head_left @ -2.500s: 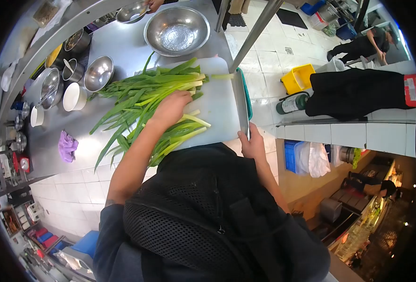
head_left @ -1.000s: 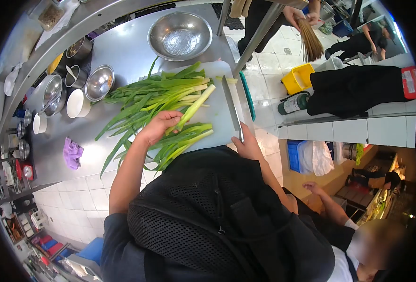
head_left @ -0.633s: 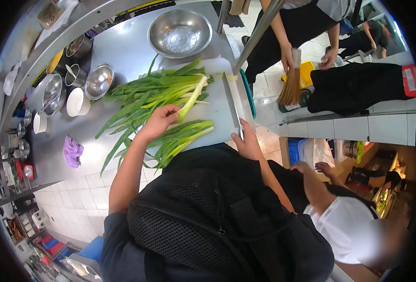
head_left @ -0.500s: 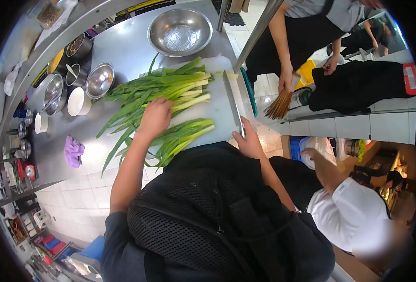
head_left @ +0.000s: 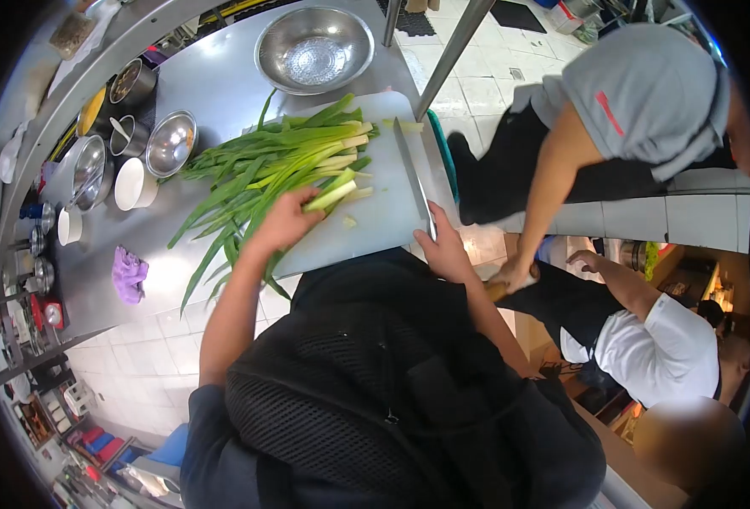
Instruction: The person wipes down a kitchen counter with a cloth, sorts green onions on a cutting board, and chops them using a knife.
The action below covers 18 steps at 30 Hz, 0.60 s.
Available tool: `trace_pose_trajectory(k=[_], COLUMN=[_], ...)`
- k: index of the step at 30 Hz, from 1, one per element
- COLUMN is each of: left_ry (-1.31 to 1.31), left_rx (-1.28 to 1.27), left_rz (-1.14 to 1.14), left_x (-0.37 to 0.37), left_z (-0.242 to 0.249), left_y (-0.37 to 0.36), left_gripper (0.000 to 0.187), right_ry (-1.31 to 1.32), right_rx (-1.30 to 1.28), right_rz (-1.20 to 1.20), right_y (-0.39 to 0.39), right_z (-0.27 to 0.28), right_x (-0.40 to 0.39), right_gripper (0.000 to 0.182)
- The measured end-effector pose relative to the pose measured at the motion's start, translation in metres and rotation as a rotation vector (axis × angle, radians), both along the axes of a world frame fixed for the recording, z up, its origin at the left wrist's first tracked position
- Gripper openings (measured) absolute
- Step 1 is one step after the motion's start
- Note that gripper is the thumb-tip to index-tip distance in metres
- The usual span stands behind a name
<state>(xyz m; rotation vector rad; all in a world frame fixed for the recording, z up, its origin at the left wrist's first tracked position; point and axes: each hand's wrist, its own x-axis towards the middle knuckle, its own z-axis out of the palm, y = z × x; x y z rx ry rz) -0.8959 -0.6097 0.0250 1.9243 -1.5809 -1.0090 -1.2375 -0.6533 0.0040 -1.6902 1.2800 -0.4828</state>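
Left hand (head_left: 286,222) grips green onions (head_left: 264,165); right hand (head_left: 444,252) clasps the knife (head_left: 413,178), handle hidden.

Green leeks (head_left: 273,165) on a white cutting board (head_left: 383,216) — purple cloth (head_left: 126,274) nearby.

Bright, even kitchen light through a strongly curved fisheye lens.

The light falls from above me: the steel desk (head_left: 222,93) shines pale, with soft glare in the big steel bowl (head_left: 314,49) and on the white cutting board (head_left: 383,212). Shadows are faint and short under the greens (head_left: 264,165) and my left hand (head_left: 288,222). A black ring closes off every corner, and straight lines bow hard toward the rim, where shelves and floor tiles smear and shrink. My dark vest fills the lower middle, nearly without detail. The far lower right is dim, warm and blurred; the centre is sharp.
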Motion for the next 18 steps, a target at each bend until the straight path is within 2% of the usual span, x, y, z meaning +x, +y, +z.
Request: trace_pose_trajectory(k=[2,3,6,10,14,16,17,18], left_ry=[0.452,0.571,0.627,0.645,0.612,0.418,0.417,0.177], left_rx=[0.175,0.229,0.275,0.278,0.322,0.228,0.230,0.150], left_rz=[-0.060,-0.044,-0.080,-0.078,-0.135,-0.116,-0.120,-0.215], left_x=[0.026,0.029,0.046,0.061,0.065,0.062,0.056,0.046], left_z=[0.002,0.020,0.024,0.018,0.033,0.036,0.040,0.045], left_y=[-0.013,-0.018,-0.031,-0.043,-0.056,-0.060,-0.062,-0.064], left_gripper=[0.034,0.035,0.038,0.042,0.042,0.039,0.039,0.042], right_ry=[-0.003,-0.019,-0.030,-0.005,-0.019,-0.030,-0.039,-0.039], right_rx=[0.026,0.014,0.003,0.001,-0.038,-0.005,0.030,0.031], right_rz=[-0.003,0.003,0.003,-0.001,-0.009,-0.023,-0.030,-0.033], right_y=[0.001,0.001,-0.001,0.000,0.001,0.000,0.001,0.001], right_z=[0.002,0.005,0.005,0.001,-0.003,0.000,0.003,0.005], right_x=[0.000,0.000,0.000,-0.003,-0.004,-0.003,-0.002,-0.002], right_gripper=[0.064,0.064,0.063,0.064,0.065,0.065,0.065,0.065])
